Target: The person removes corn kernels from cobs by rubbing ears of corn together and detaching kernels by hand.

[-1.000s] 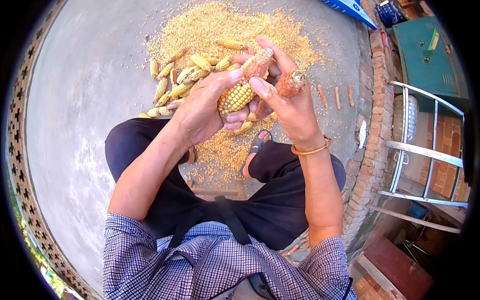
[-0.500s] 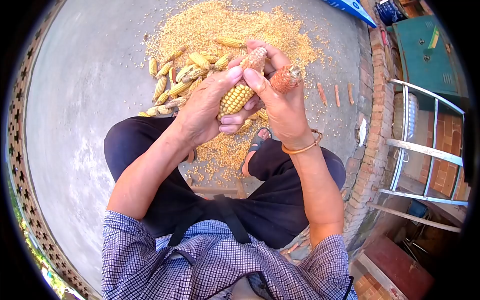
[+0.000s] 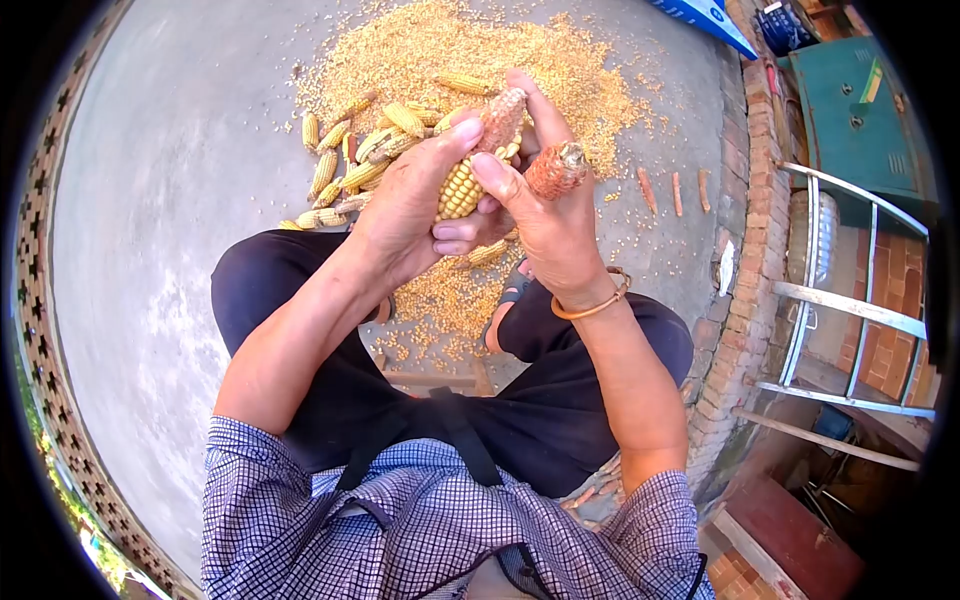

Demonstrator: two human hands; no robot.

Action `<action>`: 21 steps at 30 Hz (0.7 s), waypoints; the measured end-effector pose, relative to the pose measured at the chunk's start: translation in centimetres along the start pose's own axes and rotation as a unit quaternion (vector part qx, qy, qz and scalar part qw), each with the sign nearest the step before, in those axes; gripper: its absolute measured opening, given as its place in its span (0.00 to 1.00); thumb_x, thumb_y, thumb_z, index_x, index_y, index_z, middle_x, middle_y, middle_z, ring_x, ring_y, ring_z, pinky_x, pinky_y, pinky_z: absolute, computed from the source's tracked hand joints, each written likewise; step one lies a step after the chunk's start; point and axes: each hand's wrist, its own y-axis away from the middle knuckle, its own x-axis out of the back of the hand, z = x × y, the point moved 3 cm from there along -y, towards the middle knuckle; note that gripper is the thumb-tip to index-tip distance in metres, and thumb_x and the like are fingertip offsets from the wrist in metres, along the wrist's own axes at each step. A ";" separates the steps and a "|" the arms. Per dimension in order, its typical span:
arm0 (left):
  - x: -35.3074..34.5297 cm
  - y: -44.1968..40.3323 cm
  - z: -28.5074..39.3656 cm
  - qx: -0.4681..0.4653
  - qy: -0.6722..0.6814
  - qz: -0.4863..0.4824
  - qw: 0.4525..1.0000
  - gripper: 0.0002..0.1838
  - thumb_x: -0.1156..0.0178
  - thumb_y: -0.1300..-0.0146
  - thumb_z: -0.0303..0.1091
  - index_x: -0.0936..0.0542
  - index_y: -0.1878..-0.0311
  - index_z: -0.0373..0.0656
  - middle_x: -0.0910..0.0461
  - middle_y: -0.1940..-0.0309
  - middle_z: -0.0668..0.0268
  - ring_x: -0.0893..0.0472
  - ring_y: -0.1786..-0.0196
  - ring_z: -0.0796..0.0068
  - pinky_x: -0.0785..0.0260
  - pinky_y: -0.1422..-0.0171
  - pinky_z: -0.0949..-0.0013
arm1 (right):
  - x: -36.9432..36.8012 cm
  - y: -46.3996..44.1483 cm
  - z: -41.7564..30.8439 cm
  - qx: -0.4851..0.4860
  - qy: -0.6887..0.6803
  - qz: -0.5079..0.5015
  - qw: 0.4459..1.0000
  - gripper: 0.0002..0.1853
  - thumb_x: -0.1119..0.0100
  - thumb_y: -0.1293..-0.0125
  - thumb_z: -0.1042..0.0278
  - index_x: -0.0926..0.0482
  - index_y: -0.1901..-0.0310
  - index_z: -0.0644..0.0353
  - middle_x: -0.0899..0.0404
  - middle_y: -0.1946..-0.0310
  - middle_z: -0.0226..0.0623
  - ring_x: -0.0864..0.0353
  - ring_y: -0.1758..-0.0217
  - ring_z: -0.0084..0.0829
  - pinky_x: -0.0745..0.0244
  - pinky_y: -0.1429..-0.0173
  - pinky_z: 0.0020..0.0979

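My left hand (image 3: 400,200) is wrapped round a partly shelled ear of corn (image 3: 460,192). Yellow kernels cover the ear's lower part, while its upper end is bare and pinkish. My right hand (image 3: 560,235) has its thumb pressed toward the kernels and holds a reddish bare corncob (image 3: 556,172) between thumb and palm. Its index finger stretches up beside the ear's bare end. Some kernels show between the ear and the right thumb; the fingers behind are partly hidden.
Beyond my hands a wide heap of loose kernels (image 3: 520,55) covers the concrete floor (image 3: 160,200). Several unshelled ears (image 3: 325,175) lie to its left. Thin bare cobs (image 3: 647,190) lie on the right, near a low brick edge (image 3: 745,260) and a metal frame (image 3: 850,305).
My right hand and the reddish cob have shifted slightly left and down. The right index finger is straighter, and kernels now show beside the right thumb. My left hand keeps its grip on the ear.
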 end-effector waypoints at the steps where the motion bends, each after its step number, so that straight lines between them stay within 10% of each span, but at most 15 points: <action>1: -0.1 -0.1 0.1 0.000 -0.002 -0.002 1.000 0.18 0.54 0.24 0.51 0.29 0.51 0.45 0.29 0.75 0.65 0.42 0.86 0.86 0.57 0.85 0.82 | -0.1 0.0 0.0 -0.011 -0.012 0.017 1.000 0.36 0.34 0.37 0.62 0.38 0.31 0.68 0.19 0.54 0.39 0.24 0.50 0.24 0.55 0.33 0.34; 4: -0.2 -0.2 0.0 0.003 -0.009 -0.001 1.000 0.19 0.54 0.24 0.52 0.28 0.54 0.45 0.29 0.75 0.65 0.42 0.86 0.86 0.57 0.85 0.82 | -0.2 -0.1 0.1 -0.004 -0.029 0.042 0.999 0.36 0.32 0.38 0.60 0.35 0.34 0.70 0.18 0.56 0.39 0.24 0.45 0.27 0.63 0.19 0.40; 14: -0.4 -0.1 0.5 0.032 -0.016 0.027 0.999 0.26 0.62 0.22 0.57 0.28 0.55 0.42 0.29 0.74 0.64 0.41 0.84 0.84 0.53 0.82 0.77 | -0.6 0.4 0.6 -0.075 -0.147 0.053 0.985 0.32 0.33 0.34 0.63 0.34 0.35 0.72 0.21 0.55 0.34 0.26 0.62 0.16 0.31 0.41 0.22; 21: -0.3 0.1 0.5 0.004 -0.020 0.011 1.000 0.28 0.63 0.23 0.60 0.28 0.55 0.42 0.29 0.74 0.63 0.38 0.82 0.82 0.52 0.82 0.79 | -0.7 0.1 0.2 -0.038 -0.061 0.062 0.995 0.19 0.38 0.32 0.65 0.24 0.46 0.70 0.17 0.64 0.30 0.24 0.66 0.16 0.47 0.24 0.31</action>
